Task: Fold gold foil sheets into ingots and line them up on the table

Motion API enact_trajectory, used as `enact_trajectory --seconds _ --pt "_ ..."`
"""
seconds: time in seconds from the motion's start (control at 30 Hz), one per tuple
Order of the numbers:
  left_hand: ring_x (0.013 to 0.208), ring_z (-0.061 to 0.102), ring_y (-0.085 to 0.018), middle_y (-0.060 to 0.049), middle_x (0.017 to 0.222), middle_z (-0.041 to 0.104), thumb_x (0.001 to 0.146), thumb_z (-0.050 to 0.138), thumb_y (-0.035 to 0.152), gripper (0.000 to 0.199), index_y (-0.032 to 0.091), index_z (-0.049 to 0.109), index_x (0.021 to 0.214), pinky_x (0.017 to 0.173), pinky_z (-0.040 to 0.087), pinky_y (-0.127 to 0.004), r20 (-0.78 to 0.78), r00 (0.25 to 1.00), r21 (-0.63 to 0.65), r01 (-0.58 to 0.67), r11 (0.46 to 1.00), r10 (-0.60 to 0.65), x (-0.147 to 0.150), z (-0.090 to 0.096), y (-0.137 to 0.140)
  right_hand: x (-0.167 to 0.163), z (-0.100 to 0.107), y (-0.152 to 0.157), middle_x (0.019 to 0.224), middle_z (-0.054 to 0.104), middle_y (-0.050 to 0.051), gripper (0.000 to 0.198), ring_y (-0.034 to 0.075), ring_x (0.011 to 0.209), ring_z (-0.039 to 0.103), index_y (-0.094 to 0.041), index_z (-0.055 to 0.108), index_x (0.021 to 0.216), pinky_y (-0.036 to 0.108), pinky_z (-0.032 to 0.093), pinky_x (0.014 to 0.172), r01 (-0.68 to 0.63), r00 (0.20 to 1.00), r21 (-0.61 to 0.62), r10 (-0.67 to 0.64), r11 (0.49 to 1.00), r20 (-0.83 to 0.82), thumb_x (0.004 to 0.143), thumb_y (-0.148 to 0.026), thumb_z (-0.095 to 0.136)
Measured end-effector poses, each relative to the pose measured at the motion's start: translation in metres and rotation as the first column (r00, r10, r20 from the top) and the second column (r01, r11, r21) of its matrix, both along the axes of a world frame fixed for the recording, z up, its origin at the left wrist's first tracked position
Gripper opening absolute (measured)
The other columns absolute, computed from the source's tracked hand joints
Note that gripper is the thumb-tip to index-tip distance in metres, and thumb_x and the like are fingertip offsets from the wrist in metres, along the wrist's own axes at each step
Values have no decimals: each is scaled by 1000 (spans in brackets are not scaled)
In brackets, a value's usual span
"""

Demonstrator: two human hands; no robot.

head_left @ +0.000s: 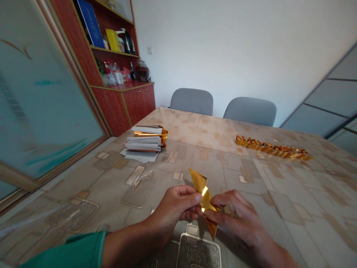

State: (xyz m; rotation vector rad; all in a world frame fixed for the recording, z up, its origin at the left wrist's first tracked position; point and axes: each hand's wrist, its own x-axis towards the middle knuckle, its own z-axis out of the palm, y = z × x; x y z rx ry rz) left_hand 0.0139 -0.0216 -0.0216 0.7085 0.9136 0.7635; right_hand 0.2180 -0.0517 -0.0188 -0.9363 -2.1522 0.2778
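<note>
A shiny gold foil paper point(199, 182), folded into a slanted shape with pointed ends, is held just above the patterned tablecloth. My left hand point(184, 201) pinches its left edge between thumb and fingers. On the other side my right hand point(237, 210) grips its lower right part, thumb and index finger closed on the foil. Further off to the left lies a stack of folded white-backed and gold papers point(143, 146). To the right, a row of folded gold pieces point(273, 147) stretches across the table.
The table point(279, 208) wears a beige patterned cover. Two grey chairs point(192, 101) stand at its far side against the white wall. At the back left is a red-brown cabinet point(139, 99) with bottles and boxes, beside a frosted glass sliding door point(41, 93).
</note>
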Motion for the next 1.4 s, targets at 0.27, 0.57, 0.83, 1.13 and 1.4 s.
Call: enact_trajectory --seconds 0.27,0.57,0.83,1.13,1.4 --pt "56 62 -9 -5 69 72 53 92 48 51 10 71 79 56 50 -19 -64 998 3 4 1000 -4 4 -3 -3 -5 1 2 83 67 2 18 18 75 59 -28 70 114 31 48 63 -102 988 -26 98 994 -119 101 -29 57" --pt "65 69 -12 -5 77 74 50 94 47 55 12 68 83 65 56 -23 -1 999 -30 -32 999 32 2 2 -2 5 5 1 100 65 6 25 20 90 59 -23 67 117 33 49 72 -100 994 30 98 995 49 95 -14 62" --pt "56 65 -10 -1 63 69 43 95 50 56 12 66 71 60 55 -22 -48 998 -7 -41 999 41 5 2 -3 -7 -3 -3 87 60 3 10 19 83 59 -26 70 89 33 48 69 -58 984 -206 21 977 -177 95 -27 62" --pt "68 69 -12 -4 74 73 52 94 48 51 12 69 78 64 55 -21 -1 999 -10 -52 999 52 7 -1 -11 -25 -21 -3 74 58 1 26 17 70 55 -22 58 69 30 44 63 -1 842 -499 -268 866 -467 93 -32 61" --pt "79 72 -18 -8 84 75 60 90 50 48 12 73 84 67 55 -23 -32 999 63 -15 998 17 8 -7 -14 -30 -20 -6 69 58 0 28 16 62 54 -22 54 69 28 43 57 65 825 -554 -357 830 -438 93 -36 58"
